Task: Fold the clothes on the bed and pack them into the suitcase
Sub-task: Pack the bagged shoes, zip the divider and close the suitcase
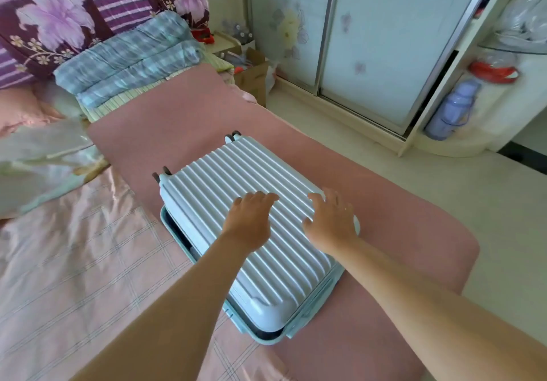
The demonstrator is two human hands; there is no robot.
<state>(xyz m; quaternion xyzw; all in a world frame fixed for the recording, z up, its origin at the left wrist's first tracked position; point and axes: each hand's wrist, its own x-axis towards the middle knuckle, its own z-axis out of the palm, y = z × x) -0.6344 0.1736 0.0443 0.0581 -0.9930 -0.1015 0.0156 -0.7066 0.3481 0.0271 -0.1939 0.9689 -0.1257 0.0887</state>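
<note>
Fingers [262, 198] of the left hand [251, 224] lie straight and slightly spread, flat on top of the pale blue ribbed hard-shell suitcase [213, 185]. The right hand [331, 221] rests beside it, its fingers fanned wider. That suitcase lies on a dusty pink blanket [177, 114] across the bed [74, 262], wheels away from the person. Its lid [281, 277] is down but not seated: a dark gap shows along the left and near edges. What is inside is hidden. A brown cardboard box [251, 76] stands beyond the bed's far corner, its contents blurred.
</note>
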